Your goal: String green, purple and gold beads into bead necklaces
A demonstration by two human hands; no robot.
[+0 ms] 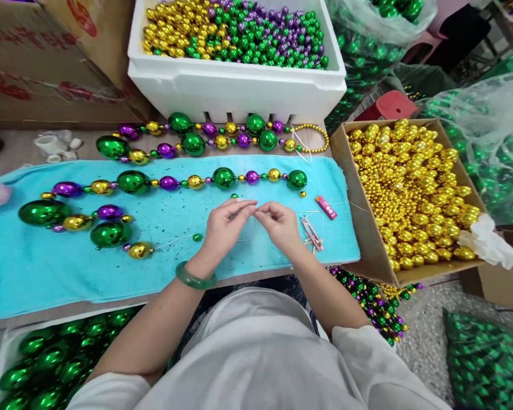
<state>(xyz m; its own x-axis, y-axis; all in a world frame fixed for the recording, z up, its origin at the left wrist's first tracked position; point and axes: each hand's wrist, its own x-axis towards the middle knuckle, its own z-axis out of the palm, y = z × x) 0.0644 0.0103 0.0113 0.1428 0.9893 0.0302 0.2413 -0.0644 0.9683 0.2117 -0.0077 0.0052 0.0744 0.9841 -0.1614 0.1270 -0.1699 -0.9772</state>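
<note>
Head cam: L hand [226, 228], R hand [281, 225] grip pinched, contents unclear; shiny ovoid beads [134, 181].

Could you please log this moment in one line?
left hand, right hand: fingertips meeting | bead strand: lying on blue towel

Workshop with bead-filled foam box [235, 91]

Pale short-sleeved shirt [256, 353], green bangle [195, 277]
</note>
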